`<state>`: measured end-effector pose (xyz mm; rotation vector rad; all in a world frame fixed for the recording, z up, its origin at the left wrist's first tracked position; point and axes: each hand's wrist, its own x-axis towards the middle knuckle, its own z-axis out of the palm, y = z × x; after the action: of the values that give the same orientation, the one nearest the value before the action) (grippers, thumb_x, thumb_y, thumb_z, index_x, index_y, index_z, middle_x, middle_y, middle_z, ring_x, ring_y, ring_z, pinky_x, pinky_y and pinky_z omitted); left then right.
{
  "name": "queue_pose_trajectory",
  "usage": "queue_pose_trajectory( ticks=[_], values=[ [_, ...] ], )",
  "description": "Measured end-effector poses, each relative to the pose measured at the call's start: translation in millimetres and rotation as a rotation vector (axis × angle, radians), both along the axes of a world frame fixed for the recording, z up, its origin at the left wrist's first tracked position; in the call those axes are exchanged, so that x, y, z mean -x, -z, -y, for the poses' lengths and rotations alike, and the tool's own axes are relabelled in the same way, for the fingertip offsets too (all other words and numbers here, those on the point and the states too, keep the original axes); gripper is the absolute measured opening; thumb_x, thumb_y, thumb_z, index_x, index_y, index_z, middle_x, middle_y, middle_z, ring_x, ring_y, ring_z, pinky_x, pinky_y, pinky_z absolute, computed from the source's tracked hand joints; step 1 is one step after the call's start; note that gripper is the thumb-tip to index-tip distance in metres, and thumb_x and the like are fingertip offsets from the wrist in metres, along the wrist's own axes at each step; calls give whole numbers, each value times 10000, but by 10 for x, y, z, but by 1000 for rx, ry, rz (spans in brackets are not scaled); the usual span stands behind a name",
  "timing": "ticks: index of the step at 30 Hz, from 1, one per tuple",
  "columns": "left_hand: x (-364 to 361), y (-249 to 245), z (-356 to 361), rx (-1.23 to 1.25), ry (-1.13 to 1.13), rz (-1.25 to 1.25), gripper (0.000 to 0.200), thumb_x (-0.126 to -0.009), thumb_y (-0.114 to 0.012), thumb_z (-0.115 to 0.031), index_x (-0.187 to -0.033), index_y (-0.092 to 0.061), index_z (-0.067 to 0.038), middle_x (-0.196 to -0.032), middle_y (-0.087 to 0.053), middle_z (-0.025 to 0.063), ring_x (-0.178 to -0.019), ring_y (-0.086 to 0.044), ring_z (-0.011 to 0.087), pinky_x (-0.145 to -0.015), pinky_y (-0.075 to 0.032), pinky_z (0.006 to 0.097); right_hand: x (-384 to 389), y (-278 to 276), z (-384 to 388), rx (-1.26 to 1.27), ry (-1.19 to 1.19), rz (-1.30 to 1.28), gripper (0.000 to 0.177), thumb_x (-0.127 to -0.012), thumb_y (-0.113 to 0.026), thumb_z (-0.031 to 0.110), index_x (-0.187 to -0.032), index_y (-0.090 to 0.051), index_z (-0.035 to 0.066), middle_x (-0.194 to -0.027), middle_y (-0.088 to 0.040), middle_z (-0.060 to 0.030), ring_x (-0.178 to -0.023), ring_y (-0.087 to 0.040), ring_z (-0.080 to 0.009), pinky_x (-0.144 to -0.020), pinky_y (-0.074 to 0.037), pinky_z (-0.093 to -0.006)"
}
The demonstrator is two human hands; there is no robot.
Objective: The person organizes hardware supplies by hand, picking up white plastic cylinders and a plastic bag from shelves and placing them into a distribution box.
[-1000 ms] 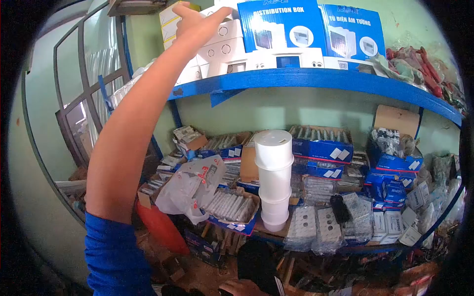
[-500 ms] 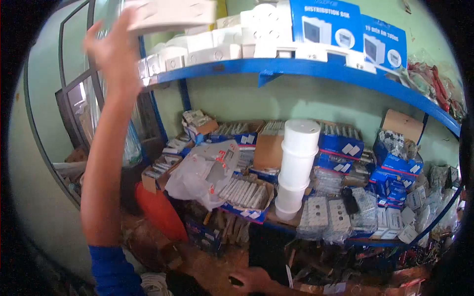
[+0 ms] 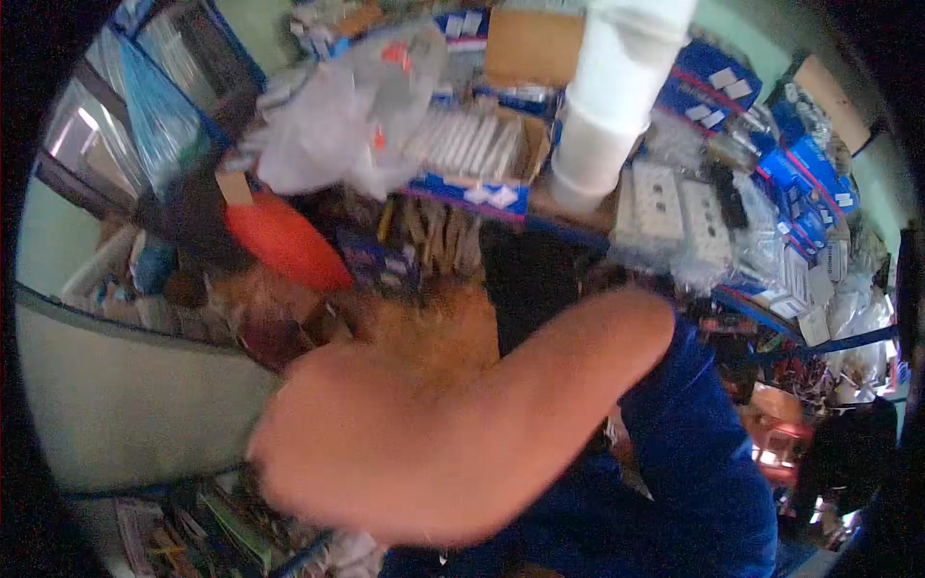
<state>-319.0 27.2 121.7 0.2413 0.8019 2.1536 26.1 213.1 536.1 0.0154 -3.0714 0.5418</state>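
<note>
Across the lower middle, close to the camera, my right hand [image 3: 356, 443] and bare forearm are smeared by motion. The forearm comes in from a rolled dark blue sleeve [image 3: 694, 433] on the right. I cannot make out the fingers, nor whether they hold anything. My left hand is out of the picture. Beyond the forearm rises a tall stack of white cylinders [image 3: 602, 116], standing upright on the shelf. Left of the stack lies a crumpled, whitish plastic bag [image 3: 332, 140] with red print.
Around the stack sit a blue carton of white pieces [image 3: 472, 144], wrapped white socket plates [image 3: 650, 212] and several blue boxes [image 3: 809, 173]. An orange-red rounded object [image 3: 284, 241] is below the bag. Clutter [image 3: 193, 535] fills the lower left.
The view has swung downward, and the upper shelf is gone from sight. My left hand, which was raised with a white box, has left the picture. My right forearm now crosses close in front.
</note>
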Motion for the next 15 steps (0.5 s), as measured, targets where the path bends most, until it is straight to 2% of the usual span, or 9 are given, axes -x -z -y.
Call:
queue_pose_trajectory(
  ticks=[4,15],
  values=[
    [-366,46,-47,48,30,44,505,-954,-446,-432,-1277,-506,-47,-1248,-566,174,-1106,-589,314,-890,-523,501,110,-69,49,56,-103,-15,218,-671,-693,186,-784,-652,3,-694,-640,-194,-618,-667,-358,-506,-536,-453],
    [-529,-266,-86,15,17,0,501,-955,-453,-415,-1297,-488,-51,-1258,-559,169,-1118,-581,311,-904,-514,494,348,-196,51,75,-211,-62,202,-717,-688,166,-826,-616,12,-746,-630,-185,-653,-665,-350,-554,-539,-441]
  ],
)
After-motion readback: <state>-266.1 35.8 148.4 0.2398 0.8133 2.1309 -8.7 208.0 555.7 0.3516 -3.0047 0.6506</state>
